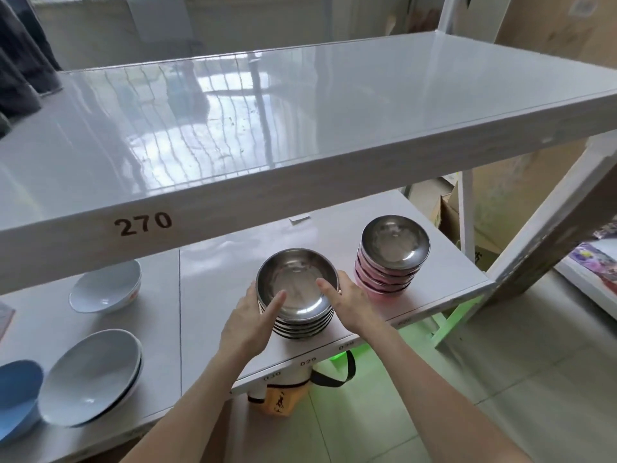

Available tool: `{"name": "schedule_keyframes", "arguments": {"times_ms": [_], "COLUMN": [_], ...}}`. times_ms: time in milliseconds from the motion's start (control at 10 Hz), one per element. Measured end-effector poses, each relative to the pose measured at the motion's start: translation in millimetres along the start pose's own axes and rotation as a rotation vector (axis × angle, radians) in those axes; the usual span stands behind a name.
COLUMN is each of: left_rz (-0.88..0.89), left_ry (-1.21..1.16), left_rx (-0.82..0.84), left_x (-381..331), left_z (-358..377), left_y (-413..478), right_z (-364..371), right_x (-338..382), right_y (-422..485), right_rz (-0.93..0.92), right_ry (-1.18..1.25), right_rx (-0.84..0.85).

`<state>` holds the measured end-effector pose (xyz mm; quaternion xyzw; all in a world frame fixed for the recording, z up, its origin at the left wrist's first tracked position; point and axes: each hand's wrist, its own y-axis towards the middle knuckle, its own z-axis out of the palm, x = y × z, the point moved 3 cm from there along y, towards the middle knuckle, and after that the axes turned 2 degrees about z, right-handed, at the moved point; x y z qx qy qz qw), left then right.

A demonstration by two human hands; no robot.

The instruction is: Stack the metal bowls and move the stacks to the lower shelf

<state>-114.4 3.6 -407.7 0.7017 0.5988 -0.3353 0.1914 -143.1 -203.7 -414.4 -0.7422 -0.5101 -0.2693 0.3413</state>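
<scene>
Two bare forearms reached up from the bottom edge of the view toward a stack of metal bowls (298, 295) standing on the lower shelf (213, 315), close to its front edge. The left hand (247, 324) pressed against the left side of the stack, its thumb hooked over the rim of the top bowl. The right hand (350, 304) clasped the right side, its thumb also lying over the rim and into the bowl. Both hands were closed around the stack, gripping it between them; whether its base rested fully on the shelf could not be told.

To the right, near but apart, stood a second stack (389, 259) on the same shelf, close to the right end. Its top bowl was shiny metal inside, and the bowls beneath showed pink outer sides.

Further left on the lower shelf lay pale blue-grey ceramic bowls: one nested pair (105, 290) toward the back, tilted, and another nested pair (90, 377) nearer the front. Just beside that pair, at the left edge of the view, sat a deeper blue bowl (16, 396).

Above, the upper shelf (300, 105) had a glossy white surface reflecting window light, and its front edge carried the number 270. Dark cloth (23, 61) hung at its far left corner. Below the lower shelf, on the tiled floor, an orange and white bag (283, 396) with black straps was partly hidden.
</scene>
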Motion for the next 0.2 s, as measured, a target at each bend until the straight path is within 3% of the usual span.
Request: {"name": "schedule_keyframes", "arguments": {"times_ms": [200], "left_rz": [0.037], "left_ry": [0.473], "left_rx": [-0.066], "left_x": [-27], "left_z": [-26], "left_y": [-18], "right_z": [-22], "right_x": [25], "right_y": [-28], "right_rz": [-0.101], "right_ry": [-0.431], "right_rx": [-0.17]}}
